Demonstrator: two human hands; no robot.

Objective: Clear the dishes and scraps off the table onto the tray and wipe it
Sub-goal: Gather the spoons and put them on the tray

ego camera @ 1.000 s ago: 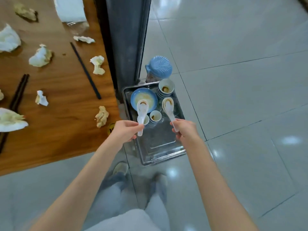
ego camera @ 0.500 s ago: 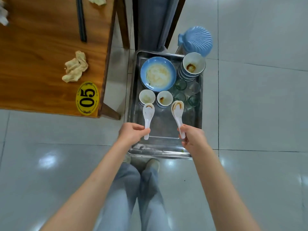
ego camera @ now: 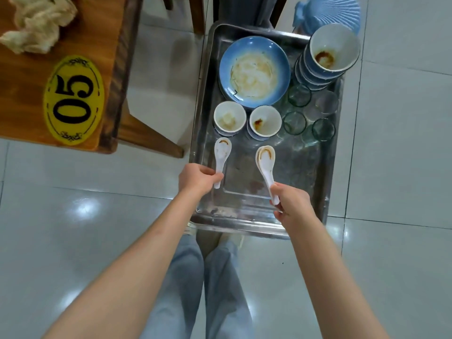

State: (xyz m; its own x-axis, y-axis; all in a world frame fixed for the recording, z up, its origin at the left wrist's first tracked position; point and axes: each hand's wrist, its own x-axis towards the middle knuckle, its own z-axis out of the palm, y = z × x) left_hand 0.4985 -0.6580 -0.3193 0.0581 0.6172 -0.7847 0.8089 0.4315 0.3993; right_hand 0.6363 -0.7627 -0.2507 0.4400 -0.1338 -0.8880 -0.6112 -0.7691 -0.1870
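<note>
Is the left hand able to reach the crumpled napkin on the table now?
Probably not yet: the left hand grips a spoon over the tray, and the napkin lies far off.

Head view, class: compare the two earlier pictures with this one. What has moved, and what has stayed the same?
The camera has swung from the table to above the tray. Both hands have lowered their spoons toward it. The left hand still grips one spoon, the right hand stacked spoons. Nothing released; the tray's dishes are unmoved.
</note>
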